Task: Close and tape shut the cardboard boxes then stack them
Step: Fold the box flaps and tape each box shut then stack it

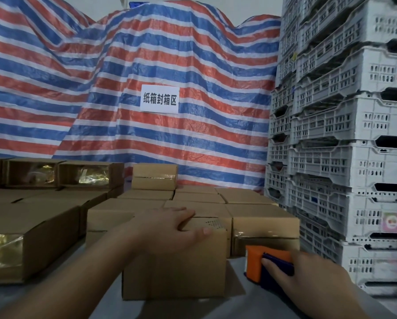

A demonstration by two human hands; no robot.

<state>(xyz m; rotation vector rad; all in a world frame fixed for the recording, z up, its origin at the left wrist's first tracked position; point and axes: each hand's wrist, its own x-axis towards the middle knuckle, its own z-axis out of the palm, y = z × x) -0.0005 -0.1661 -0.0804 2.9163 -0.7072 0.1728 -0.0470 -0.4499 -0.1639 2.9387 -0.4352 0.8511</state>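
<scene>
A closed cardboard box stands in front of me on the grey table. My left hand lies on its top, fingers curled over the far edge and thumb along the near side. To the right, my right hand grips an orange and blue tape dispenser that sits low beside the box's right face. Behind the box, taped boxes lie in rows, with one more box stacked on top at the back.
Open boxes with gold foil inside sit at the left, more of them further back. A tall stack of white plastic crates walls off the right. A striped tarp with a white sign hangs behind.
</scene>
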